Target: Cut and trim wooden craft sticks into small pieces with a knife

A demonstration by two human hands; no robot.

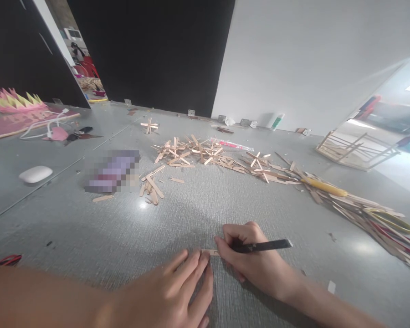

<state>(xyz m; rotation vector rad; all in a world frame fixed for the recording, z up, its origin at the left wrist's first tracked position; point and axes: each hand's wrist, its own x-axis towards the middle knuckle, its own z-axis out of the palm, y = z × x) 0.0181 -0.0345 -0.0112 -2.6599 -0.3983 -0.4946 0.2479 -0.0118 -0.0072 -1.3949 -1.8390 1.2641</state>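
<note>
A small, pale wooden stick (212, 252) lies on the grey table between my two hands. My left hand (181, 287) rests on the table with its fingers stretched out, their tips pressing on the stick's left end. In a writing grip, my right hand (251, 250) is closed around a slim black pen (264, 246). The pen's back end points right, while its tip is hidden behind my fingers. My right fingertips are at the stick's right end. Much of the stick is covered.
Beyond my hands lie loose wooden sticks (153, 187) and star-shaped stick pieces (258, 159). At right are a yellow-handled tool (324, 187), a yellow ring (391, 221) and a stick frame (358, 148). A white case (36, 174) and a blurred-out purple object (112, 171) sit left.
</note>
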